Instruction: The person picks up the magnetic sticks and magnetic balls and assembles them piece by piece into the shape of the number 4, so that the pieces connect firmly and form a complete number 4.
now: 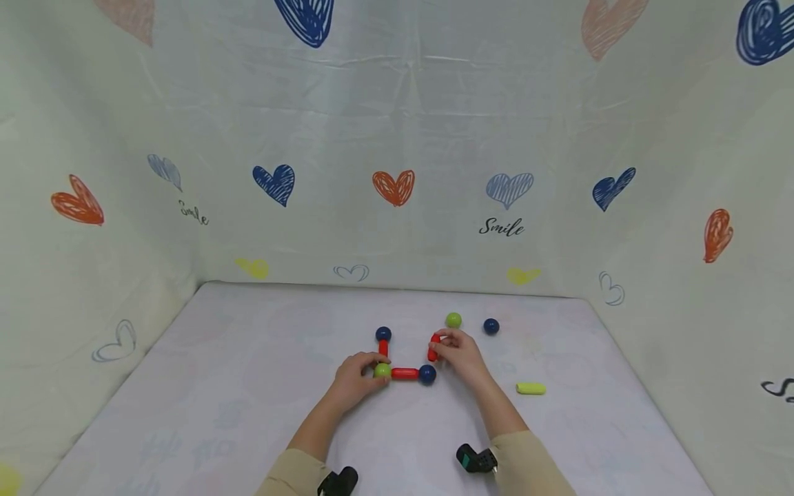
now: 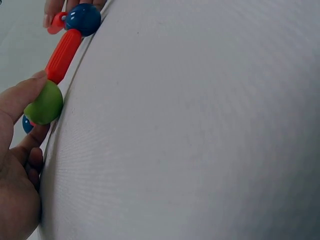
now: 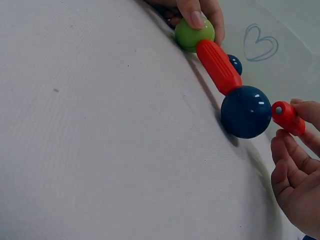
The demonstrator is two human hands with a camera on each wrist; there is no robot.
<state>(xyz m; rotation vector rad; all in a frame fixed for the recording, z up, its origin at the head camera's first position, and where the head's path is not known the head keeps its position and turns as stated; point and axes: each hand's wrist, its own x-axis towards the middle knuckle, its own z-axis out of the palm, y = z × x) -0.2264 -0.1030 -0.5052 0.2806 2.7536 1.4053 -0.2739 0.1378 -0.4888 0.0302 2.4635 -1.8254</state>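
My left hand (image 1: 356,379) grips a green ball (image 1: 382,370) between thumb and fingers. From that ball one red rod (image 1: 405,374) runs right to a blue ball (image 1: 426,374). Another red rod (image 1: 383,348) runs back to a second blue ball (image 1: 383,334). My right hand (image 1: 462,355) pinches a loose-ended red rod (image 3: 289,118) just behind the right-hand blue ball (image 3: 246,112). A small metal tip shows on that rod's end in the right wrist view. Whether it touches the ball I cannot tell.
Behind the right hand lie a green ball (image 1: 453,319) and a blue ball (image 1: 491,326). A yellow-green rod (image 1: 530,388) lies to its right on the white table (image 1: 589,427). A cloth backdrop (image 1: 446,241) with printed hearts hangs along the far edge.
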